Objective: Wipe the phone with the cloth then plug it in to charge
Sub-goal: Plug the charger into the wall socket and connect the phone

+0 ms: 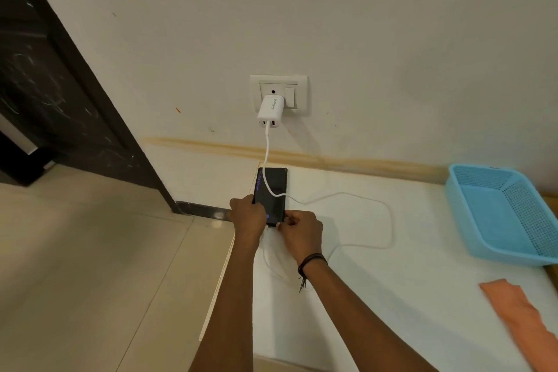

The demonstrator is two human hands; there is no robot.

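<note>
A black phone (271, 187) lies flat on the white table (392, 296), near its left edge and close to the wall. My left hand (246, 217) grips the phone's near left side. My right hand (300, 231) pinches at the phone's near end, where the plug of the white cable (389, 220) is hidden under my fingers. The cable runs from a white charger (269, 113) in the wall socket (279, 93), crosses the screen and loops over the table. An orange cloth (519, 317) lies at the table's right edge, apart from both hands.
A light blue plastic basket (501, 214) sits at the back right of the table. A dark door frame (75, 93) stands at the left, with beige floor tiles (105, 251) below the table's left edge.
</note>
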